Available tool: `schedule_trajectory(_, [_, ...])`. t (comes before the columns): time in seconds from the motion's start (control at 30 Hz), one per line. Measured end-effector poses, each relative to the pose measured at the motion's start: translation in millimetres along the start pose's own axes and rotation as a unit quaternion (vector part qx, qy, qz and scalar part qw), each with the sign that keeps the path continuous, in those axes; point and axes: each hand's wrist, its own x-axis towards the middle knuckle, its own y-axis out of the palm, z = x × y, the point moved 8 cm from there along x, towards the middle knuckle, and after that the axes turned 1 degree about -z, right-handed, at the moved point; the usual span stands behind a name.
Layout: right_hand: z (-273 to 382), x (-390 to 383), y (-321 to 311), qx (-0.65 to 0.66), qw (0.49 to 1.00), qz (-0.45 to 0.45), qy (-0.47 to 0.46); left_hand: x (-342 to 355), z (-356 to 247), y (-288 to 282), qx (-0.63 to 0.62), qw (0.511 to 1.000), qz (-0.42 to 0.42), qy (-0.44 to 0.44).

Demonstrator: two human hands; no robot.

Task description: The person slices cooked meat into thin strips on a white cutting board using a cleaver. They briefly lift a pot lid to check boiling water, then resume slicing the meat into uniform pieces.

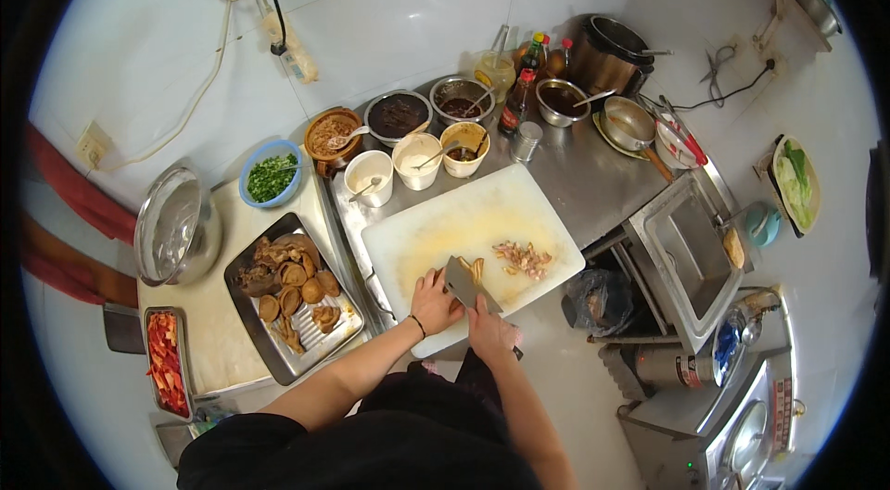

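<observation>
On a white cutting board (436, 235), my right hand (491, 330) grips a cleaver (471, 286) by its handle. The blade stands on the board beside my left hand (434, 303), whose fingers are curled down against the surface. What lies under those fingers is hidden by the hand and blade. Light-brown cut strips of food (476, 267) lean along the far right side of the blade. A loose heap of chopped pinkish-brown meat (523, 259) lies farther right on the board.
Left stands a metal tray (320, 332) of braised brown pieces, with a blue bowl (271, 173) of chopped greens behind it. White tubs (369, 179), sauce bowls (399, 113) and bottles (517, 101) line the back. A metal sink (691, 249) is right, near a black-bagged bin (598, 300).
</observation>
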Motion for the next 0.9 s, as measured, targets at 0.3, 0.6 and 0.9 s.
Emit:
schedule_trajectory(0.3, [5.9, 36.0, 11.2, -0.002, 0.999, -0.029, -0.027, 2.2, 5.3, 14.8, 0.056, 0.998, -0.008, 0.007])
schedule_trajectory(0.6, [-41.0, 6.9, 7.1, 0.033, 0.997, -0.061, -0.029, 3.1, -1.5, 0.5, 0.042, 0.999, -0.031, 0.006])
schedule_trajectory(0.9, [-27.1, -12.2, -15.6, 0.064, 0.997, -0.040, 0.004, -5.7, -6.4, -1.7, 0.080, 0.996, -0.041, -0.010])
